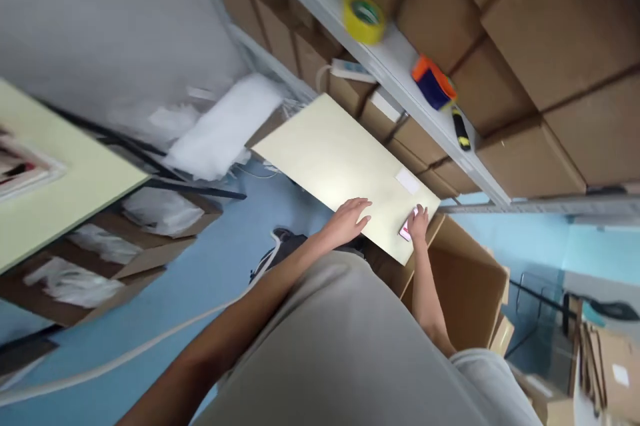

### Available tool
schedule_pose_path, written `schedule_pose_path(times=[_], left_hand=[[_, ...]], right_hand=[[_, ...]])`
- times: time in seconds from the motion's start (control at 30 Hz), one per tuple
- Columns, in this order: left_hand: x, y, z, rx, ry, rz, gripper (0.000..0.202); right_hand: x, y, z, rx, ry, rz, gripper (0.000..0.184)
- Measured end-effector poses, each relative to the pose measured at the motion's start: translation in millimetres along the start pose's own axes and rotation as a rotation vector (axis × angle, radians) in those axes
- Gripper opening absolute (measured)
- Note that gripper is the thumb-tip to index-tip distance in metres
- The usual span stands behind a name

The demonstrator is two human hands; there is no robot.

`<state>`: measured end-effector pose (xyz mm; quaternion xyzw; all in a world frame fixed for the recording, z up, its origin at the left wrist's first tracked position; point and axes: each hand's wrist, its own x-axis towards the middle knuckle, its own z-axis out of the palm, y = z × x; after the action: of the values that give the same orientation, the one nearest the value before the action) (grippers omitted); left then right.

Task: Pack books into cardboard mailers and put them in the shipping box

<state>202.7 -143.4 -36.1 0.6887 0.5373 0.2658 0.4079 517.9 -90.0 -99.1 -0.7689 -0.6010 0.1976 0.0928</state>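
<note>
My left hand [347, 221] reaches over the near edge of a pale cream tabletop [325, 153], fingers apart and holding nothing. Toward the right end of that surface, my right hand [419, 223] has its fingers closed on the side of a small flat phone [405, 230] with a pink and white face. The phone lies at or just above the board; I cannot tell which. A white paper rectangle [407, 180] lies just beyond my right hand.
A grey shelf [400, 66] carries yellow tape [364, 17], an orange and blue roll [434, 83] and a cutter [461, 129]. Brown cartons [560, 33] are stacked behind it. An open cardboard box [465, 279] stands right of my knee. White wrapping [225, 126] lies left. A pale hose [150, 343] crosses the floor.
</note>
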Motion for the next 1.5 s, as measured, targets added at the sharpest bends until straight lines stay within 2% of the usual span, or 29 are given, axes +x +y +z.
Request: schedule_pose_path(times=[0.1,0.2,0.3,0.37,0.47,0.63,0.8,0.87,0.97,1.13,1.3,1.43,1.5], left_hand=[[-20.4,-27.6,-59.0,-0.04,0.18,-0.023,0.034],[-53.4,-56.1,-119.6,-0.086,0.369,-0.07,0.02],[-101.0,-87.5,-171.6,-0.152,0.59,-0.185,0.013],[-137.1,-109.6,-198.5,-0.204,0.741,-0.292,0.009],[-191.6,-143.3,-229.1,-0.26,0.932,-0.451,0.01],[-274.2,-201.1,-265.1,-0.33,1.228,-0.658,0.013],[-341.2,-256.9,-303.4,-0.381,1.508,-0.81,0.011],[-359.9,-276.2,-322.6,-0.407,1.609,-0.816,0.022],[-374.7,-301.9,-352.7,-0.438,1.706,-0.815,0.033],[-370.6,-336.3,-390.6,-0.462,1.695,-0.849,0.03],[-365.0,-352.7,-399.6,-0.416,1.679,-0.85,0.035],[-373.8,-356.2,-402.6,-0.439,1.658,-0.842,0.033],[-379.3,-356.6,-408.2,-0.499,1.647,-0.795,0.03]], right_hand=[[-6.0,-77.6,18.2,0.019,0.065,-0.195,0.065],[-18.4,-169.9,54.5,0.104,0.078,-0.44,0.073],[-40.9,-270.3,93.3,0.165,-0.022,-0.635,0.078],[-58.7,-334.7,115.7,0.182,-0.124,-0.757,0.078],[-81.8,-420.4,146.6,0.169,-0.283,-0.93,0.075],[-111.5,-540.6,206.4,0.147,-0.481,-1.141,0.074],[-159.8,-646.7,266.2,0.214,-0.703,-1.218,0.073],[-182.9,-683.4,284.7,0.266,-0.816,-1.205,0.07],[-210.9,-728.5,305.2,0.292,-0.906,-1.146,0.06],[-226.0,-773.6,321.7,0.164,-0.897,-1.08,0.035],[-219.7,-791.1,328.0,0.036,-0.913,-1.061,0.03],[-215.7,-795.7,329.6,-0.019,-0.97,-1.045,0.037],[-215.3,-796.4,328.8,-0.038,-0.957,-1.052,0.042]])
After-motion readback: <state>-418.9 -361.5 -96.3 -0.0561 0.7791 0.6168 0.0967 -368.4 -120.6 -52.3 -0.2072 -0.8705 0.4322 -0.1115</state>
